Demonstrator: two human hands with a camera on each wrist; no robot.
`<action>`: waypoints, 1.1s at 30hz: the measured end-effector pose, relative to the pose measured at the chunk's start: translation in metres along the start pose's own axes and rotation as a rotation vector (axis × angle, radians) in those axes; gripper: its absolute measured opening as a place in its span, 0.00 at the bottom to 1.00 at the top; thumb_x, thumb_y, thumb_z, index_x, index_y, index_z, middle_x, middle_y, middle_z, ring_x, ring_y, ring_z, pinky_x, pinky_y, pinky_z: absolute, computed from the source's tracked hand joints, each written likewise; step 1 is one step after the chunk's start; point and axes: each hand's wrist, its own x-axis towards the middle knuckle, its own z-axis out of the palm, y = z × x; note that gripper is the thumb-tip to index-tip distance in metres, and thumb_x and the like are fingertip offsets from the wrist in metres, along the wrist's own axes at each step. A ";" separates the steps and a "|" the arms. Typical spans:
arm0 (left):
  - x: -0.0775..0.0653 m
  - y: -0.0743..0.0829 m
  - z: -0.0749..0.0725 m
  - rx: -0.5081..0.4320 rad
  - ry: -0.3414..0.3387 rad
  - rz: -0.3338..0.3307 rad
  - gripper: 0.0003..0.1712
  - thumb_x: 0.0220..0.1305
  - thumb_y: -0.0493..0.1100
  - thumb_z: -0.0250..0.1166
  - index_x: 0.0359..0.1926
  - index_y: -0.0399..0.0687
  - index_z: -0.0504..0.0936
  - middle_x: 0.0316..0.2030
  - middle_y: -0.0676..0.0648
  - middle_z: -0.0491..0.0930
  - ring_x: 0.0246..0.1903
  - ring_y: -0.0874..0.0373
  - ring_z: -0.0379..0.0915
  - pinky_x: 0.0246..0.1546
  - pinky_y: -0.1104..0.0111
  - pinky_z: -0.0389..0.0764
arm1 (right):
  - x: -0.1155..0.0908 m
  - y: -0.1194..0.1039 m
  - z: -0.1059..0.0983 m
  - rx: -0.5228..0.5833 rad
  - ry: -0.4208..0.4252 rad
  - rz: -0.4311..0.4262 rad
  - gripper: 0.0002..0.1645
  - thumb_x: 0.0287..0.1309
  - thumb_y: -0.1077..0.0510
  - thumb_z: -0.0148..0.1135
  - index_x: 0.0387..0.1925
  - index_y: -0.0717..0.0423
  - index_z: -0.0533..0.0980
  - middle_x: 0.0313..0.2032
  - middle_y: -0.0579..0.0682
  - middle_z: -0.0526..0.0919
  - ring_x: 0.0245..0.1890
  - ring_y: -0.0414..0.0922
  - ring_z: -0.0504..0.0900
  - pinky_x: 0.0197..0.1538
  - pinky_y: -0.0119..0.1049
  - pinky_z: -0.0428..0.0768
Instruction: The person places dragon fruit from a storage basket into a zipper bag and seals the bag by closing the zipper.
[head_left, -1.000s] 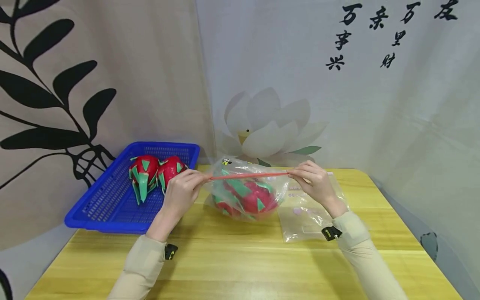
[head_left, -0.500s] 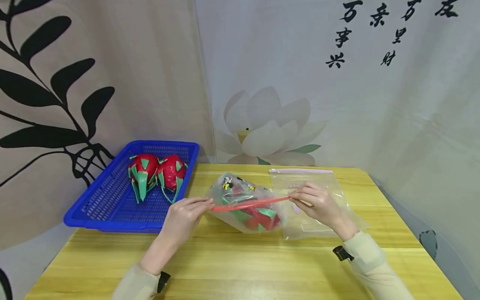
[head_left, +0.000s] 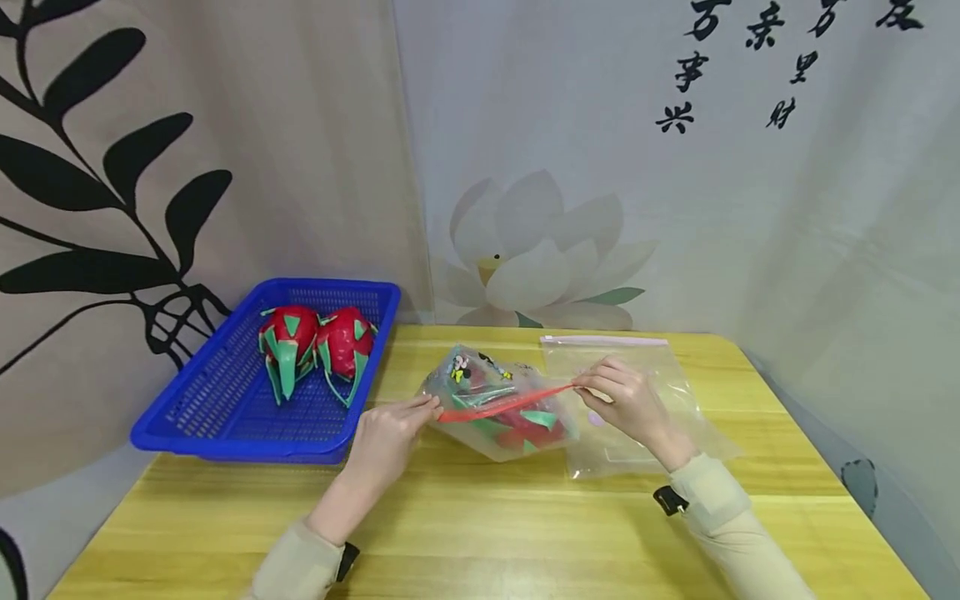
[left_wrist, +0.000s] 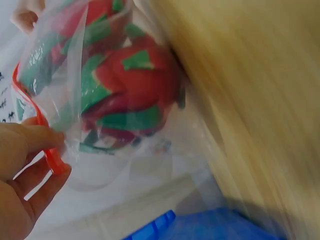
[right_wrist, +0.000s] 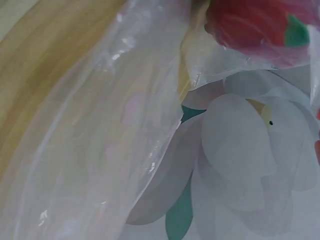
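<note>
A clear zip bag (head_left: 465,379) with cartoon prints and a red zip strip (head_left: 498,408) is at the middle of the table. Red-and-green dragon fruits (left_wrist: 145,85) show through its plastic. My left hand (head_left: 390,433) pinches the left end of the strip between thumb and fingers, also seen in the left wrist view. With thumb and fingertips, my right hand (head_left: 626,404) pinches the strip's other end, slightly higher. In the right wrist view only a sliver of fingers shows at the right edge, beside a dragon fruit (right_wrist: 260,30) in plastic.
A second clear zip bag (head_left: 637,454) lies flat behind and below my right hand. On the left stands a blue plastic basket (head_left: 217,446) holding two dragon fruits (head_left: 348,342). The wooden table (head_left: 480,533) meets a printed cloth backdrop at its far edge.
Both hands have brought the red strip lower and nearer to me, and the bag has tipped. Most recently the left hand shifted slightly right, leaving the strip slanted and a little bowed.
</note>
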 end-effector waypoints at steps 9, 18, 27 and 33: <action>0.001 -0.003 0.016 0.081 -0.059 -0.095 0.09 0.48 0.40 0.70 0.34 0.46 0.87 0.33 0.46 0.88 0.28 0.53 0.86 0.14 0.64 0.75 | 0.003 0.005 0.010 -0.032 0.009 0.048 0.13 0.34 0.73 0.72 0.27 0.60 0.83 0.26 0.48 0.85 0.28 0.44 0.80 0.33 0.34 0.79; -0.021 -0.010 0.026 0.189 -0.449 -0.268 0.15 0.46 0.26 0.61 0.24 0.51 0.83 0.17 0.43 0.81 0.15 0.48 0.74 0.12 0.61 0.68 | -0.007 -0.001 0.027 -0.048 -0.109 0.026 0.12 0.33 0.71 0.73 0.26 0.59 0.83 0.26 0.48 0.85 0.29 0.43 0.79 0.35 0.33 0.80; -0.031 -0.003 0.015 0.152 -0.541 -0.252 0.15 0.46 0.28 0.62 0.21 0.55 0.85 0.17 0.45 0.81 0.17 0.48 0.76 0.13 0.60 0.70 | -0.010 -0.018 0.016 0.021 -0.226 -0.064 0.10 0.33 0.66 0.75 0.22 0.54 0.82 0.21 0.43 0.78 0.24 0.37 0.72 0.28 0.24 0.73; -0.033 -0.004 0.012 0.097 -0.602 -0.223 0.16 0.45 0.27 0.63 0.19 0.55 0.84 0.17 0.46 0.82 0.16 0.50 0.74 0.13 0.61 0.68 | -0.003 -0.043 0.001 0.071 -0.345 -0.109 0.10 0.35 0.63 0.75 0.24 0.49 0.83 0.21 0.39 0.76 0.24 0.32 0.68 0.27 0.18 0.67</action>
